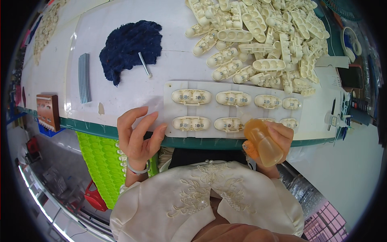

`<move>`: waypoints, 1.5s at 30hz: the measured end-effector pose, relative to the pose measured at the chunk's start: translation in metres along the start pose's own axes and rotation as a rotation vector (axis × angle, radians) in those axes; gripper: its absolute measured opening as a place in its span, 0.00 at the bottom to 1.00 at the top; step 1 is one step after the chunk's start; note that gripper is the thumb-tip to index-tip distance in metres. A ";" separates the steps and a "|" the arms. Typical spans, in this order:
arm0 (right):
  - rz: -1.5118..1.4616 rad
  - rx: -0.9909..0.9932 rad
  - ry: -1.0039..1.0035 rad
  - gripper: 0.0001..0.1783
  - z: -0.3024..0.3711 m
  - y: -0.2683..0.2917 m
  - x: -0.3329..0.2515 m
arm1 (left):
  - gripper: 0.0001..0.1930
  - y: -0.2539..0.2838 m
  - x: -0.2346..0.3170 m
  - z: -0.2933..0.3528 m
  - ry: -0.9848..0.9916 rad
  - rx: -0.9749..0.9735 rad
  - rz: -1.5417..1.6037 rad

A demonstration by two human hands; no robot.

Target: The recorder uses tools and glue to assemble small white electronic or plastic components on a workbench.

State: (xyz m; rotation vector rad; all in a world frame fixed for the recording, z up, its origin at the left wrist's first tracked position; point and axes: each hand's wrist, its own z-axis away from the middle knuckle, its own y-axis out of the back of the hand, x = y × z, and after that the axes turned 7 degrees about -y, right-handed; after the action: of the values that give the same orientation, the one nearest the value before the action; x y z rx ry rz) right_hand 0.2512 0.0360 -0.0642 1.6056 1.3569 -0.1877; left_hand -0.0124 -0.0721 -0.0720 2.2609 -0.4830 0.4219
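Observation:
A white plate [238, 111] lies along the table's near edge, bearing two rows of oval cream plastic parts [191, 97] with small metal pieces in them. My right hand [281, 139] is closed round a squeeze bottle [264, 141] of amber liquid, tilted with its tip over the near row. It partly hides the parts beneath. An orange cover [250, 149] wraps one finger of that hand. By the plate's left end, my left hand [139, 137] hovers with its fingers apart and nothing in them.
Behind the plate rises a big heap of loose cream parts [258, 44]. A dark blue cloth [131, 46] with a metal rod [144, 64] lies at the back left, beside a bundle of grey rods [84, 78]. A brown block [47, 112] sits at the left edge.

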 end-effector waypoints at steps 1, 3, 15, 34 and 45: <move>0.012 -0.022 0.008 0.31 -0.001 -0.001 0.000 | 0.16 0.000 0.000 0.000 0.006 0.004 -0.004; 0.024 -0.043 0.015 0.31 -0.002 -0.001 0.000 | 0.15 -0.001 0.000 0.000 0.010 0.006 -0.008; 0.067 -0.004 -0.017 0.33 0.008 0.012 0.003 | 0.10 -0.007 0.002 0.006 0.144 0.184 0.050; 0.051 0.027 0.033 0.31 0.005 0.010 0.005 | 0.13 -0.005 -0.003 0.016 0.300 0.269 0.301; 0.140 0.135 -0.047 0.30 0.020 0.035 0.020 | 0.17 -0.009 -0.002 0.009 0.149 0.422 0.059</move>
State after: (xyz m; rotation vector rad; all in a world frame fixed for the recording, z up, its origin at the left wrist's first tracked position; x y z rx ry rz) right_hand 0.2959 0.0382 -0.0674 1.7912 1.2129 -0.2358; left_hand -0.0085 -0.0730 -0.0845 2.5952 -0.4136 0.7774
